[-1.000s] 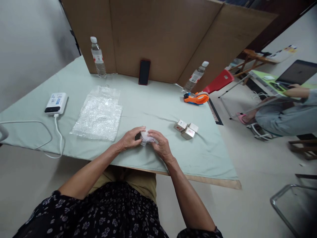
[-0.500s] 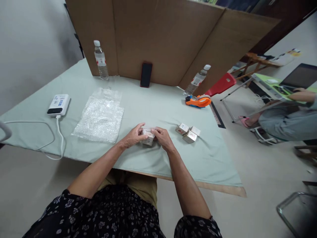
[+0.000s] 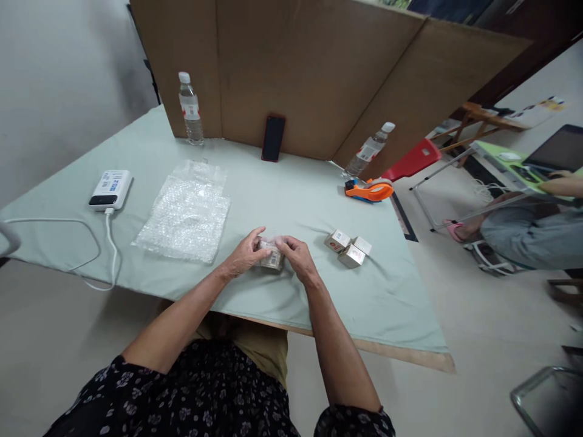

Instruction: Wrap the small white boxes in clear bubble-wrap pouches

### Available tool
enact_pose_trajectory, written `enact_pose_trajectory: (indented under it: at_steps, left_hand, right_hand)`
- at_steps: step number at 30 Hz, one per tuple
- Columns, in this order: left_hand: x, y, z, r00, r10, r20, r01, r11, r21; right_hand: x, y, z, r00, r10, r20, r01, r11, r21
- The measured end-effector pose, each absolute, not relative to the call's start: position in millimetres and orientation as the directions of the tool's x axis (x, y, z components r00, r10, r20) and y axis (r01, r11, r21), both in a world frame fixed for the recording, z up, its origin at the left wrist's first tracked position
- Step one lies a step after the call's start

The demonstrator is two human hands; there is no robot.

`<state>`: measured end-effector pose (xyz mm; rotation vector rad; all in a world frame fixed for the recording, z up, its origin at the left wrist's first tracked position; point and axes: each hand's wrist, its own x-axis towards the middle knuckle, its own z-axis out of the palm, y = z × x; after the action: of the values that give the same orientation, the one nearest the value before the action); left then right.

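A small box in clear bubble wrap (image 3: 272, 260) rests on the cloth-covered table near its front edge, between my two hands. My left hand (image 3: 246, 253) grips its left side, thumb across the top and index finger raised. On the other side, my right hand (image 3: 297, 257) pinches the wrap at the box's upper right corner. Some of the box is hidden behind my fingers. To the right stand three small boxes (image 3: 352, 256) grouped together. Flat bubble wrap sheets (image 3: 184, 212) lie left of my hands.
An orange tape dispenser (image 3: 374, 191) sits at the right edge by a tilted water bottle (image 3: 370, 150). A phone (image 3: 273, 138) leans on the cardboard screen (image 3: 300, 67); another bottle (image 3: 191, 112) stands left. A cabled white power bank (image 3: 110, 189) lies left. A person (image 3: 523, 237) sits at right.
The wrapped box has turned slightly, so a side with a printed code now faces me. Both hands stay on it. The whole view has shifted a little.
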<state>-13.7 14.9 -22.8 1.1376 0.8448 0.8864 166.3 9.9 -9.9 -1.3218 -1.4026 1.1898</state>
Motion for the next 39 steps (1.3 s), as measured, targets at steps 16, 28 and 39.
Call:
enact_pose_trajectory:
  at_steps: [16,28,39]
  left_hand:
    - [-5.6,20.2,-30.5,0.294,0.956,-0.016,-0.087,0.043,0.995]
    - [4.2,11.7,-43.4,0.189,0.972,0.137,-0.019,-0.135,0.991]
    - [9.0,6.1,-37.7,0.110,0.981,0.158,0.058,-0.165,0.985]
  right_hand:
    - [158.0,17.0,8.9,-0.062,0.996,0.059,0.267,0.073,-0.961]
    - [160.9,4.4,-4.1,-0.038,0.982,0.187,0.313,0.189,-0.931]
    - [175.0,-14.1,0.2,-0.413,0.811,0.414,0.657,0.580,-0.482]
